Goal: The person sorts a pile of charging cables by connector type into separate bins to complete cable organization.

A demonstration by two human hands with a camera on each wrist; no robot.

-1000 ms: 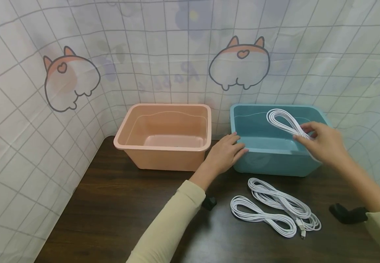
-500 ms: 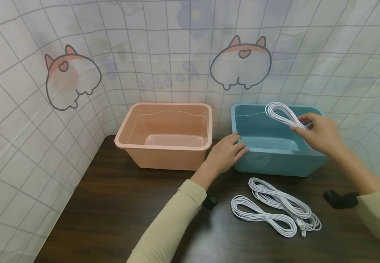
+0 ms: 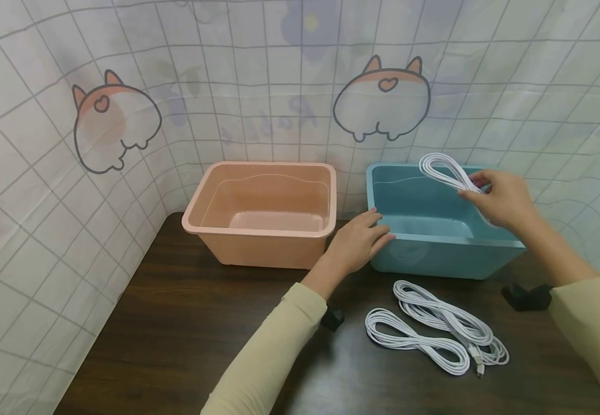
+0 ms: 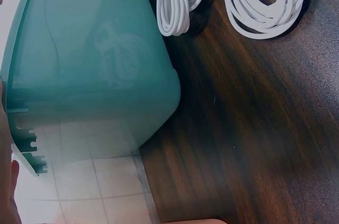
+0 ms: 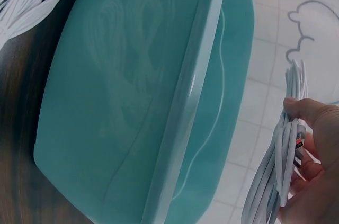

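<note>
My right hand [image 3: 507, 199] pinches a coiled white USB cable [image 3: 447, 170] between thumb and fingers, holding it up over the teal bin [image 3: 447, 256]. In the right wrist view, the bundled cable [image 5: 275, 163] shows a metal plug near the fingers. The bin's inside shows no cable. My left hand [image 3: 354, 239] rests on the bin's near left corner, its fingers laid on the rim. Only a sliver of it shows in the left wrist view. In front of the bin lie two more coiled white cables, a thicker bundle [image 3: 447, 317] and a nearer one [image 3: 414, 340].
A peach bin [image 3: 260, 251] stands left of the teal one on the dark wooden table [image 3: 185, 328]. A white gridded curtain [image 3: 289, 69] with cartoon animals hangs behind and along the left side.
My right hand has risen slightly and shifted back and to the left, carrying the coiled cable with it. My left hand stays on the teal bin's corner.
</note>
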